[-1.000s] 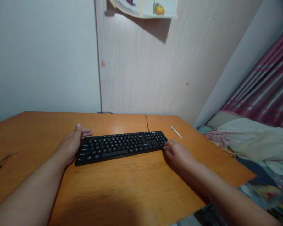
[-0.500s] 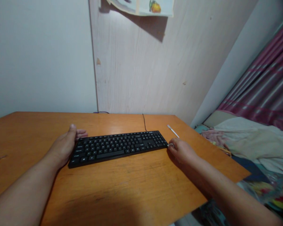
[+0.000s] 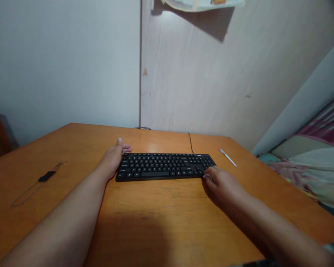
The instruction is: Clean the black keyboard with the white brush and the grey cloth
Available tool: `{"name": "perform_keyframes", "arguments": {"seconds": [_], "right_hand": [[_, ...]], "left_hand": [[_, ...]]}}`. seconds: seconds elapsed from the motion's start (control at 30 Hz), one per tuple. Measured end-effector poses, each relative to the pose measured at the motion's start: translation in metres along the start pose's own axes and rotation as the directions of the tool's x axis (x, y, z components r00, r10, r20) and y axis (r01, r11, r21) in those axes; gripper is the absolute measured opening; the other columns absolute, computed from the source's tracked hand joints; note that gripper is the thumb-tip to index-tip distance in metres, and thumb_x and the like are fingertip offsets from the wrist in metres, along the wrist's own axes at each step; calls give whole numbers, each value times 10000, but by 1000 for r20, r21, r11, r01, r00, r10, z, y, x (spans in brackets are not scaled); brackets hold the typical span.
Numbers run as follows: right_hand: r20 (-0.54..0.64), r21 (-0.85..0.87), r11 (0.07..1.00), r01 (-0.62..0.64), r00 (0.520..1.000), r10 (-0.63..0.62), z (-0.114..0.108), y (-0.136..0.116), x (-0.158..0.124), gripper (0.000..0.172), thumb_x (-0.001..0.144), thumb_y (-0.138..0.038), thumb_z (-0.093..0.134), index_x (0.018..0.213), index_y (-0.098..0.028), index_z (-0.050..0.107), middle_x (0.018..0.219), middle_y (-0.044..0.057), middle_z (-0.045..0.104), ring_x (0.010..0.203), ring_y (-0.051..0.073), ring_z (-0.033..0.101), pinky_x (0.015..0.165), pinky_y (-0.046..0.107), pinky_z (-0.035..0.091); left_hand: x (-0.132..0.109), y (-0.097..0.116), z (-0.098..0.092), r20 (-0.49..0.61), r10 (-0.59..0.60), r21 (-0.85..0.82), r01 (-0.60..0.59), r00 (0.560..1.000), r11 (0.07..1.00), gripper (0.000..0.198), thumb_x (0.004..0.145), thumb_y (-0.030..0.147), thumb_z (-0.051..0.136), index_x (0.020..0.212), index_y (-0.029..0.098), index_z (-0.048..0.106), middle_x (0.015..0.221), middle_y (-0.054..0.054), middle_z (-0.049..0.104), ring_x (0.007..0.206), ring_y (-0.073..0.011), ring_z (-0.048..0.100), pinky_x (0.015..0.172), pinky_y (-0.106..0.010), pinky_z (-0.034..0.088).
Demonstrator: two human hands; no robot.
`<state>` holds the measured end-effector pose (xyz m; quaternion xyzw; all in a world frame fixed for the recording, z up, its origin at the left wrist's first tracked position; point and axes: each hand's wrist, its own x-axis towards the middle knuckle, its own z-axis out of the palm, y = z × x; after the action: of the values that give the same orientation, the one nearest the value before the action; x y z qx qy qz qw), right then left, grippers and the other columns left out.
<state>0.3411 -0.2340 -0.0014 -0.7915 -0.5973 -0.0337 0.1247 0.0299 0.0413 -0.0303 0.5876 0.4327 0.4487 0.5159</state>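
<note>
1. Keyboard point(image 3: 164, 167) — black, full-size, lying flat on the orange wooden desk point(image 3: 167, 215), roughly centred and set toward the far half, its long side running left to right.
2. Left hand point(image 3: 113, 159): placed against the left end of the keyboard, palm facing the short edge, thumb up and fingers reaching round the far corner. Grip state: hand open and flat against the end, not closed round anything.
3. Right hand point(image 3: 221, 183): placed at the near right corner of the keyboard, fingertips touching the corner. Grip state: fingers curled loosely; whether they pinch the edge or only press on it cannot be told.
4. Cable point(image 3: 190, 141): thin and dark, running from the rear edge of the keyboard toward the wall.
5. White pen point(image 3: 227, 157): lying on the desk just beyond the right end of the keyboard, apart from both hands, angled away to the right.
6. Small black object with a thin cord loop point(image 3: 46, 176) — lying on the left part of the desk, well apart from the keyboard.
7. Bed with bedding point(image 3: 303, 167): beside the right edge of the desk.
</note>
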Motion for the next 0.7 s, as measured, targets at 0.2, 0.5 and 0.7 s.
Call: {"name": "perform_keyframes", "arguments": {"seconds": [0.2,0.5,0.7], "right_hand": [[14,13,997,74,997,-74,2,-26,6,162,931,-210,496,880,-181,647,907,88,655,827,205,591,736,300,390],[18,27,988,151,988,-152,8,-55,11,149,932,-203,492,905,-197,639,914,79,650,846,213,595,745,308,395],[37,18,977,212,976,-213,11,-82,16,134,941,-197,498,910,-190,628,892,73,629,842,206,583,741,300,385]], "left_hand": [[-5,4,3,-10,1,-26,-2,1000,1000,785,842,839,403,996,125,690,1129,-213,744,1056,-315,704,946,-455,520],[-1,-3,2,-3,7,-46,-7,1000,999,810,823,867,389,989,136,696,1104,-213,750,1007,-320,715,898,-446,533],[-1,-4,3,-19,29,-53,-30,999,998,784,805,868,427,955,147,698,1091,-205,754,1019,-325,708,912,-439,525]]}}
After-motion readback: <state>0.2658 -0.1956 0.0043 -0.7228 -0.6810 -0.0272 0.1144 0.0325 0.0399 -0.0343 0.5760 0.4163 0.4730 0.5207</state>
